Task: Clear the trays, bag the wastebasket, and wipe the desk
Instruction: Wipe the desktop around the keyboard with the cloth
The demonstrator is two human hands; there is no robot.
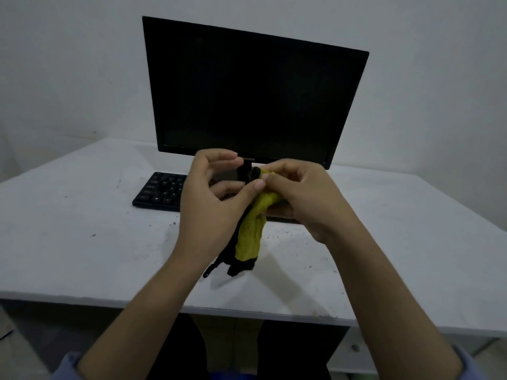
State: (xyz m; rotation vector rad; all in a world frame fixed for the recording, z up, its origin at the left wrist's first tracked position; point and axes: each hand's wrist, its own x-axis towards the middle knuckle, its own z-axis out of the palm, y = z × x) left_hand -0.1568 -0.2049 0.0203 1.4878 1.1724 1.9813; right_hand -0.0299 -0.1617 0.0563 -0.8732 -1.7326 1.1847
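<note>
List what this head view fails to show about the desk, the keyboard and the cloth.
- Keyboard: its right part is hidden behind both hands; key legends are too small to read.
- Cloth: its top is covered by the left hand and right hand, so each grip is partly hidden.
- Monitor stand: hidden behind the hands.
- Desk: both sides are cut off by the frame edges.
- Trays, wastebasket: not in view.

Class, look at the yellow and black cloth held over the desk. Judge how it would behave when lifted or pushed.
The cloth is probably floppy: it hangs limp below both hands. It is likely light, since the right hand pinches it with fingertips alone. Its fuzzy surface should grip rather than slip.
</note>
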